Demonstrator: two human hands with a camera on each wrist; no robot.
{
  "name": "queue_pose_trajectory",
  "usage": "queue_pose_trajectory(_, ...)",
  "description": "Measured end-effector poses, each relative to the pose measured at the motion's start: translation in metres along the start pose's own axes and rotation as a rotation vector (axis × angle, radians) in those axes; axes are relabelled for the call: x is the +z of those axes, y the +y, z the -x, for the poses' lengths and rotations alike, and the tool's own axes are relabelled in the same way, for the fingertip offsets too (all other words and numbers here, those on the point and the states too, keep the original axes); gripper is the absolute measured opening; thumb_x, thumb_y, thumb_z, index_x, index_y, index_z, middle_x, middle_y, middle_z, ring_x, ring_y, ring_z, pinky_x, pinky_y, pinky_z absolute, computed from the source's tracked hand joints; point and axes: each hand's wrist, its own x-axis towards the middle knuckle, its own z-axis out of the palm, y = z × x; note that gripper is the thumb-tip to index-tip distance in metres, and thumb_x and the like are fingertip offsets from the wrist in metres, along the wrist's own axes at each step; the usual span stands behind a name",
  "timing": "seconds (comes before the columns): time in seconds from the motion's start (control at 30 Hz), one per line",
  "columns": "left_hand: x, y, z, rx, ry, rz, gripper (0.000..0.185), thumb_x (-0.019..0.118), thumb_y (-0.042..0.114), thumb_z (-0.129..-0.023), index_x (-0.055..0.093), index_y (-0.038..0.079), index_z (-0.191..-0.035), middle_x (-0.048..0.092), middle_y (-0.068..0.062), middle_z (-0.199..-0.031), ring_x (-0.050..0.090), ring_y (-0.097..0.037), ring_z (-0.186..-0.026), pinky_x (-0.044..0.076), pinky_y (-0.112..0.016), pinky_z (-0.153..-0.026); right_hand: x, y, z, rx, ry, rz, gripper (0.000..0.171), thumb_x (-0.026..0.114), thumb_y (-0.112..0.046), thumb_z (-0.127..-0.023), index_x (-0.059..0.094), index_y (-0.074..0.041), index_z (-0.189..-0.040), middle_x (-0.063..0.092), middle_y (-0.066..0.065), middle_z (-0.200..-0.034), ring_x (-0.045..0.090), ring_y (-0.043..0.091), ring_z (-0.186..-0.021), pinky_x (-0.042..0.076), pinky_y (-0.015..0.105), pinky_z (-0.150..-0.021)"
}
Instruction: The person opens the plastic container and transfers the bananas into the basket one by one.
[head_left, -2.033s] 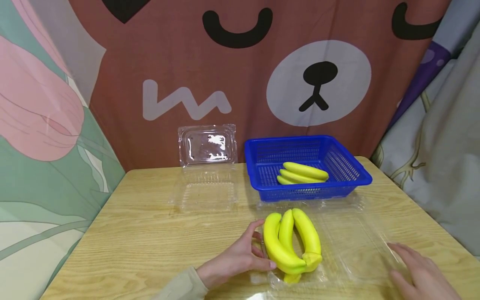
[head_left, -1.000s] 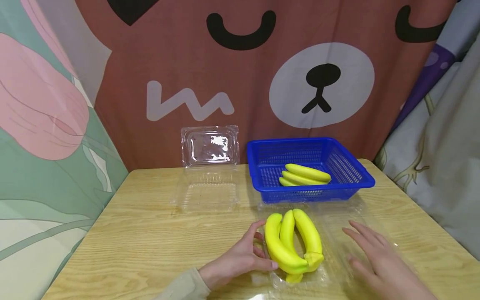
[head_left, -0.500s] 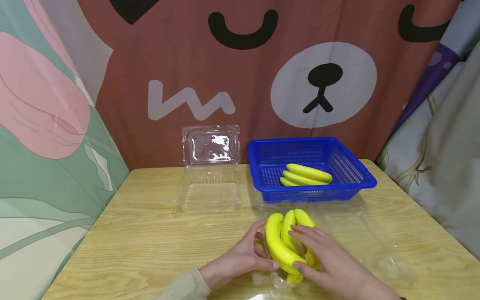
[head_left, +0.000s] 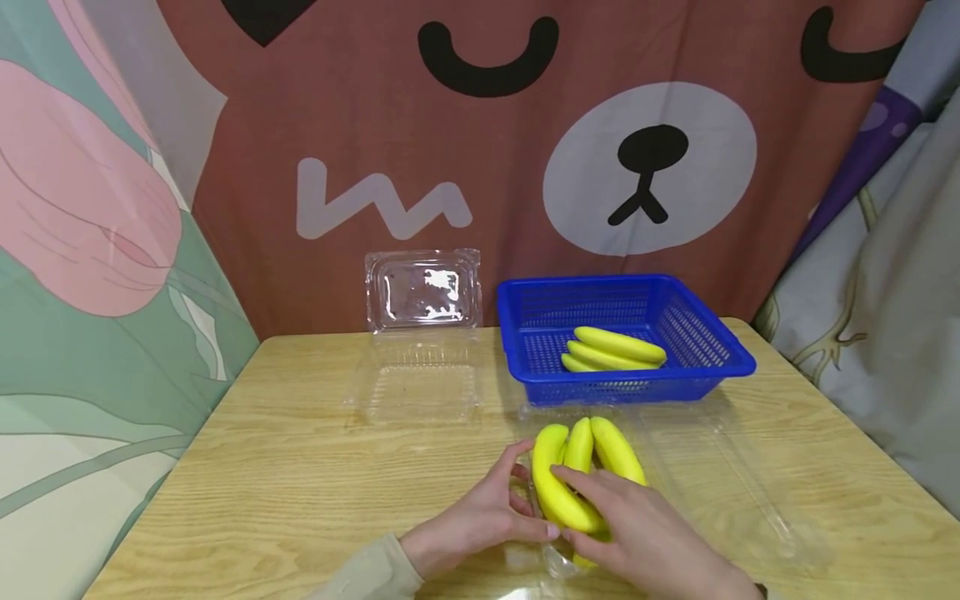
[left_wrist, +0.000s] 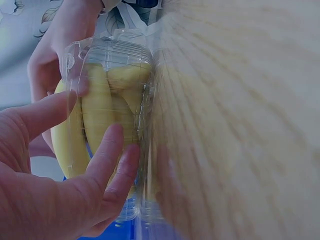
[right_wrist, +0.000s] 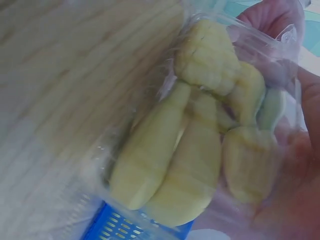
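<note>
Left hand (head_left: 491,508): set against the near clamshell (head_left: 723,483), thumb and fingers apart.
Right hand (head_left: 641,525): laid over the packed bananas (head_left: 551,483); whether gripped or only touched cannot be told.
Far clamshell (head_left: 423,292): one, opened.
Packed bananas: three seen, inside the one near clamshell.
Blue basket (head_left: 615,389): one, three more bananas (head_left: 617,348) inside.
Wood-grain table (head_left: 315,483): backed by a bear-printed curtain (head_left: 487,150).

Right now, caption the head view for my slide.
Left hand against clear clamshell, right hand on its bananas, blue basket behind.
</note>
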Motion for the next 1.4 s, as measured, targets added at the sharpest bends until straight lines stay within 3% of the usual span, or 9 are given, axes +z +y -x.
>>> queue_pose_trajectory(0.13, 0.000, 0.000, 0.000, -0.002, 0.008, 0.006, 0.097, 0.084, 0.009, -0.074, 0.027, 0.020, -0.152, 0.046, -0.006, -0.120, 0.058, -0.019, -0.088, 0.044, -0.032, -0.078, -0.001, -0.002, 0.000, -0.036, 0.021, 0.023, 0.058, 0.075, -0.034, -0.086, 0.056, -0.017, -0.138, 0.064, -0.003, -0.113, 0.060, 0.009, -0.092, 0.054, 0.035, -0.073)
queue_pose_trajectory(0.3, 0.001, 0.000, 0.001, 0.001, 0.017, 0.010, 0.098, 0.084, 0.008, -0.074, 0.027, 0.020, -0.152, 0.045, -0.006, -0.121, 0.058, -0.020, -0.089, 0.044, -0.033, -0.078, 0.000, -0.004, 0.003, -0.112, 0.122, 0.087, 0.057, 0.079, -0.024, -0.082, 0.059, -0.012, -0.134, 0.068, 0.001, -0.113, 0.064, 0.013, -0.090, 0.056, 0.035, -0.072)
queue_pose_trajectory(0.4, 0.001, 0.000, 0.001, 0.000, 0.019, 0.012, 0.099, 0.084, 0.009, -0.074, 0.026, 0.020, -0.153, 0.044, -0.007, -0.122, 0.058, -0.020, -0.089, 0.044, -0.033, -0.077, -0.001, -0.005, 0.004, -0.136, 0.171, 0.101, 0.057, 0.081, -0.022, -0.080, 0.061, -0.009, -0.132, 0.067, 0.002, -0.118, 0.065, 0.017, -0.096, 0.056, 0.037, -0.077)
queue_pose_trajectory(0.57, 0.002, 0.000, 0.002, -0.007, 0.016, 0.012, 0.101, 0.085, 0.009, -0.073, 0.025, 0.021, -0.154, 0.044, -0.006, -0.124, 0.057, -0.019, -0.088, 0.044, -0.033, -0.076, -0.004, -0.005, 0.007, -0.131, 0.158, 0.081, 0.058, 0.080, -0.018, -0.081, 0.059, -0.008, -0.133, 0.066, 0.002, -0.121, 0.064, 0.020, -0.103, 0.055, 0.041, -0.083)
queue_pose_trajectory(1.0, 0.002, 0.002, 0.003, -0.008, 0.020, 0.009, 0.103, 0.084, 0.009, -0.073, 0.022, 0.020, -0.155, 0.042, -0.008, -0.128, 0.058, -0.020, -0.090, 0.046, -0.034, -0.077, -0.011, 0.003, 0.016, -0.228, 0.284, 0.150, 0.064, 0.078, -0.009, -0.078, 0.055, -0.008, -0.138, 0.066, -0.002, -0.118, 0.061, 0.018, -0.099, 0.053, 0.042, -0.082)
queue_pose_trajectory(1.17, 0.003, 0.001, 0.002, -0.008, 0.031, 0.014, 0.103, 0.084, 0.006, -0.073, 0.023, 0.021, -0.155, 0.042, -0.010, -0.129, 0.059, -0.021, -0.088, 0.047, -0.034, -0.076, -0.019, 0.003, 0.018, -0.225, 0.315, 0.146, 0.051, 0.065, -0.017, -0.090, 0.053, -0.011, -0.140, 0.063, -0.003, -0.120, 0.059, 0.014, -0.101, 0.050, 0.037, -0.087)
queue_pose_trajectory(1.2, 0.004, 0.001, 0.002, -0.008, 0.033, 0.014, 0.103, 0.083, 0.005, -0.073, 0.023, 0.021, -0.155, 0.042, -0.010, -0.129, 0.059, -0.021, -0.089, 0.047, -0.034, -0.076, -0.020, 0.004, 0.019, -0.224, 0.316, 0.140, 0.046, 0.059, -0.022, -0.096, 0.053, -0.013, -0.140, 0.063, -0.003, -0.121, 0.059, 0.014, -0.103, 0.047, 0.033, -0.093)
queue_pose_trajectory(1.3, 0.004, 0.001, 0.002, -0.014, 0.035, 0.013, 0.103, 0.083, 0.004, -0.073, 0.023, 0.021, -0.155, 0.042, -0.009, -0.129, 0.058, -0.022, -0.090, 0.046, -0.035, -0.076, -0.024, 0.004, 0.019, -0.240, 0.333, 0.124, 0.043, 0.041, -0.033, -0.103, 0.052, -0.013, -0.140, 0.063, 0.000, -0.122, 0.060, 0.020, -0.108, 0.029, 0.023, -0.110)
queue_pose_trajectory(1.4, 0.003, 0.001, 0.002, -0.020, 0.030, 0.011, 0.103, 0.083, 0.005, -0.073, 0.022, 0.021, -0.155, 0.042, -0.009, -0.129, 0.058, -0.021, -0.090, 0.046, -0.035, -0.077, -0.028, 0.006, 0.017, -0.284, 0.362, 0.110, 0.050, 0.025, -0.037, -0.106, 0.053, -0.010, -0.137, 0.063, 0.003, -0.122, 0.060, 0.025, -0.109, 0.010, 0.019, -0.115)
